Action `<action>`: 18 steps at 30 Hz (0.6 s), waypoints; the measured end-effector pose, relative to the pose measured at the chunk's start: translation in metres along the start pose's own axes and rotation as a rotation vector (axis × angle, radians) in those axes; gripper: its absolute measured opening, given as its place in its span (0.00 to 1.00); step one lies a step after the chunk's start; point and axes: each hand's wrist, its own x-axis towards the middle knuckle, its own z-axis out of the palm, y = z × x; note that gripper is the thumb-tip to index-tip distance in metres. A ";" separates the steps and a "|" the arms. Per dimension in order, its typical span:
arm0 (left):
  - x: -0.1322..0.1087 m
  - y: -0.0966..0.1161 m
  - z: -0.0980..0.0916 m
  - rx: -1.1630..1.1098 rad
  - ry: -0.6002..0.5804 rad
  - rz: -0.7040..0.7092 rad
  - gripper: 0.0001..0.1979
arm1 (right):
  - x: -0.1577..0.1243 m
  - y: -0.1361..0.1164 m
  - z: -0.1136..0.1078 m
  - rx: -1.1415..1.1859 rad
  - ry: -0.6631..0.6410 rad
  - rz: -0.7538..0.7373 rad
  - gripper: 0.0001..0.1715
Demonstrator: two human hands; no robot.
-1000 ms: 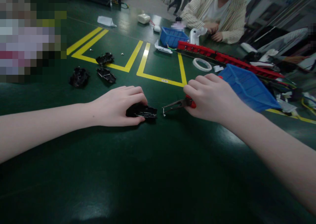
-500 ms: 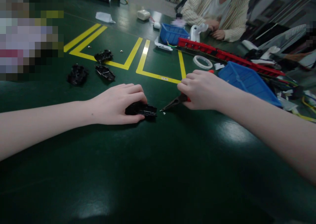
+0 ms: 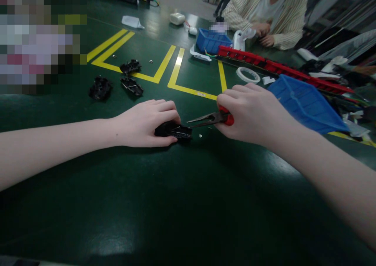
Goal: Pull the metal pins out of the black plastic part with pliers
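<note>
My left hand (image 3: 149, 123) is closed round a black plastic part (image 3: 179, 132), pressing it against the green table (image 3: 164, 187). In my right hand (image 3: 246, 111) are red-handled needle-nose pliers (image 3: 210, 119). Their jaws are parted, with the tips at the right end of the black part; whether they touch it I cannot tell. A tiny white scrap (image 3: 200, 135) lies on the table just below the jaws. Further off to the left are more black plastic parts: one (image 3: 100, 88) by itself, and two close together, an upper one (image 3: 131, 66) and a lower one (image 3: 132, 86).
Yellow tape lines (image 3: 190, 90) mark the table beyond my hands. A roll of white tape (image 3: 248, 75), a blue bin (image 3: 308, 103), a smaller blue bin (image 3: 213, 41) and a long red rack (image 3: 282, 68) stand further back. Across the table sits a person in a striped shirt (image 3: 293, 19).
The pliers' jaws have opened, and their tips have come left and up to the black part's end. My left hand keeps its hold. The whole view has shifted slightly.
</note>
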 end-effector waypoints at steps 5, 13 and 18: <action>-0.001 0.000 0.000 -0.011 0.007 -0.003 0.18 | -0.020 0.013 0.007 -0.054 -0.036 0.059 0.14; -0.001 0.000 0.000 -0.026 0.004 -0.012 0.18 | -0.039 0.028 0.030 -0.094 -0.146 0.075 0.15; -0.001 -0.002 0.001 -0.010 0.019 0.011 0.18 | -0.034 0.028 0.034 -0.077 -0.256 0.114 0.16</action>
